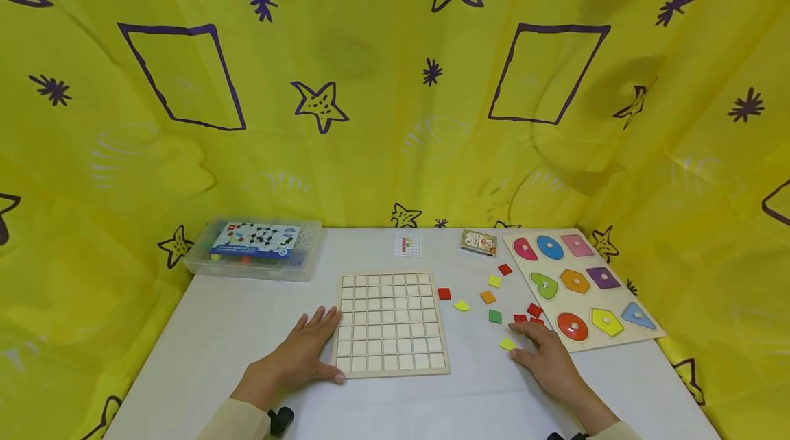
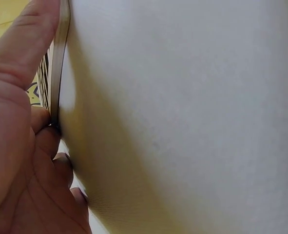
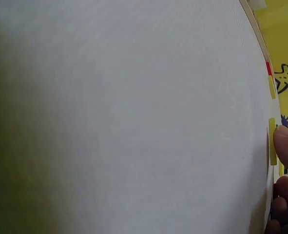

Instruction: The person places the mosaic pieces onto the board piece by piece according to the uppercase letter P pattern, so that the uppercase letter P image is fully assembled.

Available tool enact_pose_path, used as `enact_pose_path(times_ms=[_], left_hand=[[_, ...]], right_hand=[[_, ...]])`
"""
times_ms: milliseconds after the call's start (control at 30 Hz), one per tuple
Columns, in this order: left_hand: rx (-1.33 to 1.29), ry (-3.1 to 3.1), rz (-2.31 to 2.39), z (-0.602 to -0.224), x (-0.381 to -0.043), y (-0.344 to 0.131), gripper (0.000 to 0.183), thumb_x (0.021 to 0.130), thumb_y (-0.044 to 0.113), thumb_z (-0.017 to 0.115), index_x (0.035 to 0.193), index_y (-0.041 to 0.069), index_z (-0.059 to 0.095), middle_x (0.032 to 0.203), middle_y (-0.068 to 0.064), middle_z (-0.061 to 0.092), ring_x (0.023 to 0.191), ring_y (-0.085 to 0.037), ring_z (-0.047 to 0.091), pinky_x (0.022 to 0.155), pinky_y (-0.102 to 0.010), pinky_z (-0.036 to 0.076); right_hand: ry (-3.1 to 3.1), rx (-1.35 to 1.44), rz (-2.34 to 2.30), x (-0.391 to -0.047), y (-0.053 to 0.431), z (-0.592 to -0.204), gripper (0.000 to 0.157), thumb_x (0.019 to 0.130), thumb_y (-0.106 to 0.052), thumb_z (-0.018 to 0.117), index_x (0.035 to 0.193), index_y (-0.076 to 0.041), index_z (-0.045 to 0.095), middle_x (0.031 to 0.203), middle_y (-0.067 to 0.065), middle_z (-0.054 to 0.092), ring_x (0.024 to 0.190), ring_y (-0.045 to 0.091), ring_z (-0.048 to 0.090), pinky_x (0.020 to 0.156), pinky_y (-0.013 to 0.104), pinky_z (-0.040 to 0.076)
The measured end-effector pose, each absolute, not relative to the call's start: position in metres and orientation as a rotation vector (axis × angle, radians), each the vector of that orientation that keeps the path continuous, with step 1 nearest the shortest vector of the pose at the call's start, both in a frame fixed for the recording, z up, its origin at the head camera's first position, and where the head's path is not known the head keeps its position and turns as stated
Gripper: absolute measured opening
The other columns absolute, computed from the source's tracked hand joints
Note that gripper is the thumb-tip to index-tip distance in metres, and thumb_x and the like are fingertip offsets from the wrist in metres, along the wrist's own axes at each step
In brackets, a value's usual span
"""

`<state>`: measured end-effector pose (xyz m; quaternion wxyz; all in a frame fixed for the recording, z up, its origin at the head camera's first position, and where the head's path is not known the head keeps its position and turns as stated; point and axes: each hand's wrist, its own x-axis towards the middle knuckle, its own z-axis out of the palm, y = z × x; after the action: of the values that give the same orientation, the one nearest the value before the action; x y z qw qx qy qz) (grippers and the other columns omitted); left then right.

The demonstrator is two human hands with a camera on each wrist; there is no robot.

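Note:
A square wooden grid board (image 1: 390, 376) with bare cells lies in the middle of the table. Along its left edge rests my left hand (image 1: 300, 352), fingers extended at the side and thumb at the near left corner. My right hand (image 1: 549, 364) is low over the table to the right, thumb and index finger apart. Just beside its thumb tip is a yellow rounded tile (image 1: 507, 344), also visible as a yellow edge (image 3: 273, 141) in the right wrist view; contact is unclear. Near the fingers are several red tiles (image 1: 534, 310) and a green square tile (image 1: 495, 316).
More tiles lie right of the board: a red square (image 1: 444, 294), a yellow one (image 1: 461, 306) and an orange one (image 1: 488, 297). A shape puzzle board (image 1: 589, 340) is at far right. Behind are a pattern card (image 1: 407, 245), a small box (image 1: 478, 242) and a clear plastic case (image 1: 302, 269).

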<state>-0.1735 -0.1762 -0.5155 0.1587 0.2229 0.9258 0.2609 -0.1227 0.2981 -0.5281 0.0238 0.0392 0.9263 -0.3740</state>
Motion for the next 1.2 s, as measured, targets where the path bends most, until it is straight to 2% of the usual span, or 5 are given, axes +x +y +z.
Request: enact_pose_path(times_ms=[300,500,667,900,1200], left_hand=[[0.621,2.643,0.736,-0.516,-0.175,-0.177,0.124,0.071,0.052,0.091,0.163,-0.003,0.030,0.172,-0.022,0.026,0.162,-0.043,0.014,0.132,-0.064,0.006],[0.633,2.640,0.752,-0.519,-0.175,-0.177,0.124,0.071,0.052,0.091,0.163,-0.004,0.030,0.172,-0.022,0.026,0.162,-0.044,0.014,0.132,-0.065,0.006],[0.642,2.640,0.763,-0.519,-0.175,-0.177,0.124,0.071,0.051,0.092,0.163,-0.004,0.030,0.172,-0.023,0.026,0.162,-0.045,0.014,0.131,-0.066,0.006],[0.632,2.639,0.750,-0.520,-0.175,-0.178,0.124,0.072,0.053,0.090,0.164,-0.003,0.029,0.173,-0.021,0.024,0.163,-0.042,0.012,0.132,-0.064,0.005],[0.622,2.646,0.728,-0.522,-0.177,-0.177,0.124,0.071,0.055,0.090,0.164,-0.001,0.030,0.174,-0.019,0.025,0.163,-0.041,0.013,0.133,-0.063,0.006]], right_hand=[[2.972,0.077,-1.036,-0.129,0.290,-0.534,0.024,0.095,-0.002,0.072,0.115,-0.013,0.081,0.127,0.012,0.069,0.126,0.036,0.051,0.106,0.057,0.045],[2.954,0.168,-1.064,-0.128,0.287,-0.532,0.032,0.099,-0.010,0.068,0.131,-0.005,0.072,0.134,0.018,0.065,0.129,0.040,0.051,0.110,0.061,0.046],[2.971,0.238,-0.984,-0.131,0.284,-0.534,0.041,0.091,-0.029,0.083,0.120,-0.002,0.070,0.121,0.015,0.070,0.118,0.037,0.058,0.106,0.062,0.047],[2.923,0.164,-1.053,-0.129,0.283,-0.532,0.033,0.096,-0.005,0.070,0.129,-0.009,0.075,0.135,0.018,0.068,0.132,0.042,0.052,0.112,0.069,0.039],[2.953,0.155,-1.061,-0.131,0.287,-0.536,0.036,0.093,-0.011,0.077,0.129,-0.005,0.075,0.132,0.021,0.069,0.128,0.042,0.056,0.109,0.064,0.046]])
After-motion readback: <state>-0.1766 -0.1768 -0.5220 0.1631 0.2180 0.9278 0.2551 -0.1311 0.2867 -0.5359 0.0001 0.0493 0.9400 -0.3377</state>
